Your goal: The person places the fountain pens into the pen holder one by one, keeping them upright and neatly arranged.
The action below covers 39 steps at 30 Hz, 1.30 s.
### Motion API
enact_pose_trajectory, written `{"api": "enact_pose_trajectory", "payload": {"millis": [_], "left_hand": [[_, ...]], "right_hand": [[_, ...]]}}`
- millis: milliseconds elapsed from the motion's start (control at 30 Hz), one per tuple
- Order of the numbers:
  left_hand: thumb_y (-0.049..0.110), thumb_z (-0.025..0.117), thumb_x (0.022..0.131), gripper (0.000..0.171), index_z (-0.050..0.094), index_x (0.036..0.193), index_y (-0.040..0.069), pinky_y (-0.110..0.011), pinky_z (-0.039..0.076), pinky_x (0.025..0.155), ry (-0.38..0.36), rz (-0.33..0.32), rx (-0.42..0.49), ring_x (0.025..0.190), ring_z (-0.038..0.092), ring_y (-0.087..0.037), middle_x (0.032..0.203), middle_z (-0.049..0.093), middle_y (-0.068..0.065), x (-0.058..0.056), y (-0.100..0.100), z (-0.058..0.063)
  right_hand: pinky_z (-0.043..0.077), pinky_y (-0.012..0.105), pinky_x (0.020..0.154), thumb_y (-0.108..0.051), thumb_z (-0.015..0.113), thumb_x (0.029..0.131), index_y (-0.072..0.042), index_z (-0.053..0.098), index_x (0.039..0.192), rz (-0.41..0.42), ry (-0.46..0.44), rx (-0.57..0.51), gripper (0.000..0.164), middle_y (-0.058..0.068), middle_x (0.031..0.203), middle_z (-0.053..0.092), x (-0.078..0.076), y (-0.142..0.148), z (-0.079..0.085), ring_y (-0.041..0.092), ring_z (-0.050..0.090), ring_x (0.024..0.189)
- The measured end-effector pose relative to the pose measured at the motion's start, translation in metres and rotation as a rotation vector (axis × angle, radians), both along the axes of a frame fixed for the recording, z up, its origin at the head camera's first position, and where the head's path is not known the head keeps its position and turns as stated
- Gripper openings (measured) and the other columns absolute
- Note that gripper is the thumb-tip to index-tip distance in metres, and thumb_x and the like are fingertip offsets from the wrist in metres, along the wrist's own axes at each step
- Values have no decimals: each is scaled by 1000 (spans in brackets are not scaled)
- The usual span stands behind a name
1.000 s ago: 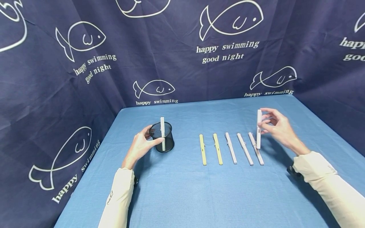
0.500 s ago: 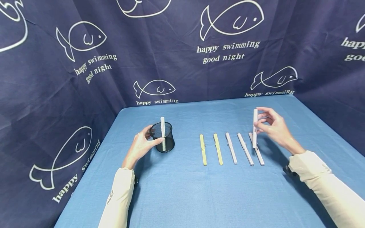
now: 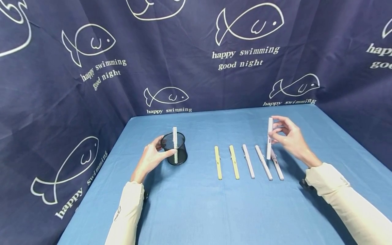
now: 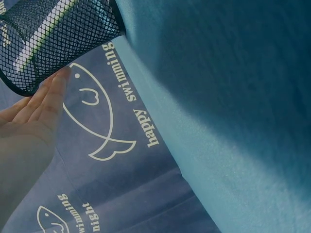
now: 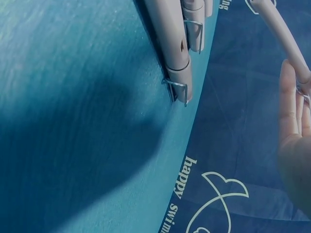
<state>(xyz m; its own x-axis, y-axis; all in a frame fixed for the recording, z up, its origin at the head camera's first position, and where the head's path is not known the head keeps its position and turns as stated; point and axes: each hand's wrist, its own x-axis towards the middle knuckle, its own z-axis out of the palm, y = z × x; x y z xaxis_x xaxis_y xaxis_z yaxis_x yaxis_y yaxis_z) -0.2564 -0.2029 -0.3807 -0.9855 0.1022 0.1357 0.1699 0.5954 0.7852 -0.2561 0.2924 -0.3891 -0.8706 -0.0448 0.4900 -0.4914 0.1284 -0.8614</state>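
My left hand grips a black mesh pen holder, thumb across its front and fingers round the far left side. Upright inside the holder stands one pen, white above and yellowish-green below as seen through the mesh. Raised over the right end of a row of pens, my right hand pinches a pale pinkish pen held nearly vertical. In the right wrist view that pen rests between thumb and fingers, cut off by the frame edge. Below it lies another pale pen, its upper part partly hidden.
Left along the row lie two more pale pens and two yellow pens, spaced apart on the blue cloth table. A dark blue curtain with white fish prints borders the table at the back and sides.
My right hand has moved slowly left with the upright pen, from beyond the row's last pen to between the last two. The left hand and pen holder stay put.
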Motion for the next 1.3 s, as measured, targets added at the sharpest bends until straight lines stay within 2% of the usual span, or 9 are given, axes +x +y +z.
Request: {"api": "enact_pose_trajectory", "payload": {"millis": [267,467,667,867,1000,1100,1300], "left_hand": [[42,87,83,94,43,155,0,-50,46,108,-8,-5,5,127,60,-39,136,62,-21,1,1,2],[41,87,83,93,43,154,1,-50,46,107,-2,-7,9,126,61,-38,136,63,-22,0,1,3],[43,87,83,94,43,155,0,-50,46,108,-3,-9,1,127,60,-39,137,62,-22,0,1,2],[43,87,83,93,44,154,1,-51,46,107,4,-6,-1,126,61,-39,137,62,-21,0,1,1],[43,87,82,93,45,153,1,-49,47,107,1,-2,0,125,62,-37,137,63,-20,0,1,1],[43,87,82,94,44,154,0,-49,47,107,3,-7,2,125,62,-37,136,63,-20,0,1,1],[41,88,82,92,45,153,1,-48,47,107,3,-9,18,125,62,-37,134,65,-20,0,1,1]], "right_hand": [[61,28,60,20,65,89,-9,58,142,5,17,1,61,9,104,59,-2,-6,3,9,66,84],[60,27,59,21,64,88,2,54,142,25,38,-14,58,10,102,59,-4,-12,4,9,66,83],[60,27,61,20,65,89,-4,56,141,5,30,12,59,9,103,58,-4,-18,4,9,66,83],[61,29,61,19,66,89,7,50,144,-3,55,52,58,11,104,58,-6,-23,3,9,66,83],[61,28,61,18,66,90,8,49,144,-6,62,63,58,14,103,57,-8,-27,3,10,66,83],[61,28,62,18,66,90,6,51,144,-3,56,55,57,13,104,57,-9,-30,3,9,66,83],[61,30,62,18,65,90,9,48,144,18,57,24,57,10,104,58,-12,-35,3,9,65,84]]}}
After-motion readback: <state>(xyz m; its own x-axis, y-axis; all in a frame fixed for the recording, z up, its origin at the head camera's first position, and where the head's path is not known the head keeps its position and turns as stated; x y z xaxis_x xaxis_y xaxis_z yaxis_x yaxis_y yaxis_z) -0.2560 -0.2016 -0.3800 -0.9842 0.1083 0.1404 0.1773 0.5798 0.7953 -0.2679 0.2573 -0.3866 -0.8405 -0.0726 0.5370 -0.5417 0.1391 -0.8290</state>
